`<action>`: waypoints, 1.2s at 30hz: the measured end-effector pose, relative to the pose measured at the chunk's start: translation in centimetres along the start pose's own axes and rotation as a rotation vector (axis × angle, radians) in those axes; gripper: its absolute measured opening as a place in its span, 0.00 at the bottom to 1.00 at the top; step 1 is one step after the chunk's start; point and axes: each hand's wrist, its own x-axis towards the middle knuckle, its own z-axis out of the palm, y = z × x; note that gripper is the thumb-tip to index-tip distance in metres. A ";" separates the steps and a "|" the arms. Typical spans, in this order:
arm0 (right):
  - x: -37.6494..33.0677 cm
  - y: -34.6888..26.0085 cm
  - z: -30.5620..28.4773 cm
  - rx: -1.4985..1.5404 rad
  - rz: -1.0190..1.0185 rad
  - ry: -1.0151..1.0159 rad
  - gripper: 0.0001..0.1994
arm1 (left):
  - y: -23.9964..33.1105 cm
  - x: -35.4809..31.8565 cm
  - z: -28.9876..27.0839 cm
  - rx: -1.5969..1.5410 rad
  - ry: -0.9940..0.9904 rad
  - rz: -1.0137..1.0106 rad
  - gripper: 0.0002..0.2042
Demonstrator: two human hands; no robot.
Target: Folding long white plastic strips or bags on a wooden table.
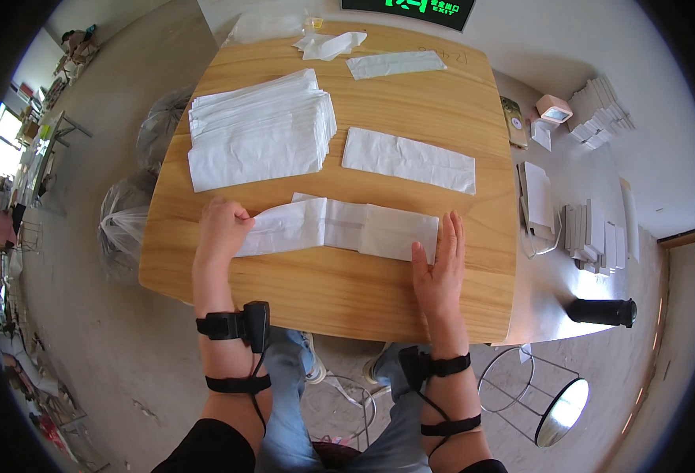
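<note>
A long white sheet, thin like paper or film, (pixel 343 225) lies crosswise on the wooden table in front of me, partly folded over itself. My left hand (pixel 223 225) pinches its left end between thumb and fingers, and that end is slightly lifted. At the other end my right hand (pixel 440 268) rests with straight fingers, thumb apart, along the sheet's right edge; nothing is gripped in it. Beyond the sheet, to the left, is a fanned stack of white folded sheets (pixel 257 142). A single folded white piece (pixel 409 160) lies flat to the right of that stack.
Another white strip (pixel 396 65) and a crumpled white piece (pixel 329 45) lie at the table's far side. On the grey side table (pixel 548 296) at right are white boxes (pixel 592 232), a phone (pixel 514 122) and a black cylinder (pixel 602 312). Clear plastic bags (pixel 122 225) stand left; a stool (pixel 562 410) lower right.
</note>
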 end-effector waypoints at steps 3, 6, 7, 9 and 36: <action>0.1 -1.3 -0.2 0.107 0.013 0.007 0.28 | 2.9 -0.5 -2.5 -0.097 -0.038 0.048 0.07; 0.0 -4.1 0.0 0.355 -0.038 -0.088 0.30 | 6.7 -0.9 -3.6 -0.319 -0.288 -0.036 0.07; -0.1 -5.2 0.2 0.399 -0.099 -0.117 0.32 | 7.8 -1.3 -3.1 -0.504 -0.300 0.002 0.08; -0.4 -7.6 1.1 0.502 -0.136 -0.133 0.37 | 10.2 -2.0 -2.4 -0.683 -0.311 0.035 0.09; -0.1 1.9 -2.7 1.000 0.696 0.254 0.19 | 11.9 -1.4 8.8 -0.431 0.033 0.435 0.22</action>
